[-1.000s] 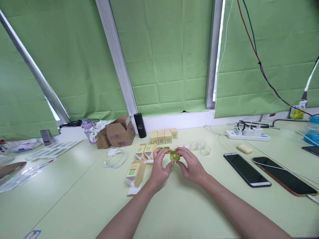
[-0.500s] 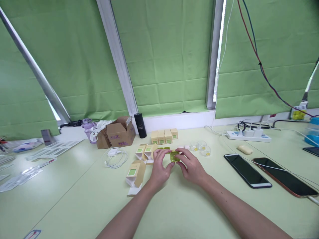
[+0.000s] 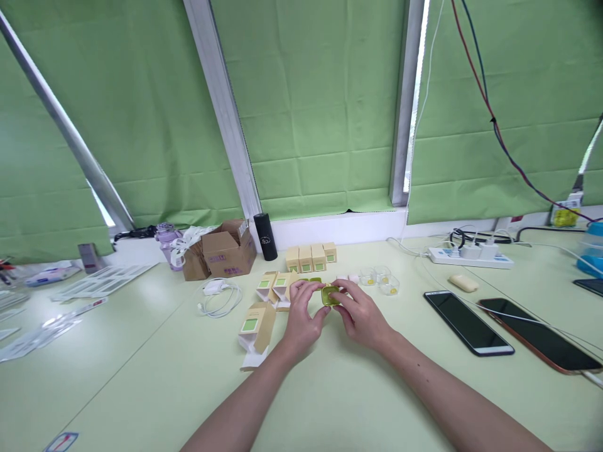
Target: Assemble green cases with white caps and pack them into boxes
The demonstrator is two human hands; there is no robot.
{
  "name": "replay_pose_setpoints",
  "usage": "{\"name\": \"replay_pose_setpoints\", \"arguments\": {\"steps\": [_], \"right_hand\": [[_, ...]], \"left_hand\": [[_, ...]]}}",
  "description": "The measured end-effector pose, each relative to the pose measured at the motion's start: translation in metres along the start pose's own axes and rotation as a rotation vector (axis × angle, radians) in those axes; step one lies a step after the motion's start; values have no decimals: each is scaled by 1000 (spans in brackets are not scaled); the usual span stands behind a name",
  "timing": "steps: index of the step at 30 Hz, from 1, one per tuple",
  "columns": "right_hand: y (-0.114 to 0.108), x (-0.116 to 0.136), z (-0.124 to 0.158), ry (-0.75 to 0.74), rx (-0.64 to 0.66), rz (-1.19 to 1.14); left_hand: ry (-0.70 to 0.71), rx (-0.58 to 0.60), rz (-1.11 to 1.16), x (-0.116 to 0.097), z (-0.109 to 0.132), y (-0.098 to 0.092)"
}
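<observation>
- White charger (image 3: 214,287) with its coiled cable, lying on the table (image 3: 155,376), well apart from the hands.
- Opened small carton (image 3: 257,326), nearest the person, flaps out; its front bears a green square.
- Two more opened cartons (image 3: 284,284), side by side just behind it, near the left fingers.
- Left hand (image 3: 304,319): thumb and forefinger are curved towards each other, a rounded gap between them, their tips pinching the left side of a small square case. The other fingers bend in beside the forefinger; how tightly they fold is hard to tell.
- Row of four upright cartons (image 3: 305,258), beyond the hands.
- Another green piece (image 3: 316,280), partly hidden behind the left fingertips.
- Small square case (image 3: 328,297), olive green, between both hands in front of the cartons, hollow side facing the person.
- Small pale-pink pieces (image 3: 353,277), just beyond the right fingers.
- Right hand (image 3: 362,314): thumb at the case's lower right, forefinger at its upper edge, gripping it lightly apart. Another fingertip lies over the hollow; whether it presses the inside cannot be told.
- Clear containers (image 3: 389,285), clustered beyond the right hand, yellow marks inside.
- Smartphone (image 3: 468,323), dark screen up.
</observation>
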State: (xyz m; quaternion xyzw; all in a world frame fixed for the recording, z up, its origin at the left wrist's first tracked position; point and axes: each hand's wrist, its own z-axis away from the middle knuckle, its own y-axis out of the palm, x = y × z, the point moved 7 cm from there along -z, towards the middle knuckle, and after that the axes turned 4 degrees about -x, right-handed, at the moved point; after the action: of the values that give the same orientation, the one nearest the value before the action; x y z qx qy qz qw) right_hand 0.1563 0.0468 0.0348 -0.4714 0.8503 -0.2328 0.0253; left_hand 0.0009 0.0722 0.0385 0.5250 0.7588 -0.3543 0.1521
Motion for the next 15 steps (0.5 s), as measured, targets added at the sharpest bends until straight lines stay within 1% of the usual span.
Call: {"name": "replay_pose_setpoints", "arguments": {"steps": [7,15], "right_hand": [[5,-2,0,17,33,-14],[2,-3,1,21,6,-25]], "left_hand": [[19,-20,-20,1,0,-1],[-5,-24,-8,7,1,-1]]}}
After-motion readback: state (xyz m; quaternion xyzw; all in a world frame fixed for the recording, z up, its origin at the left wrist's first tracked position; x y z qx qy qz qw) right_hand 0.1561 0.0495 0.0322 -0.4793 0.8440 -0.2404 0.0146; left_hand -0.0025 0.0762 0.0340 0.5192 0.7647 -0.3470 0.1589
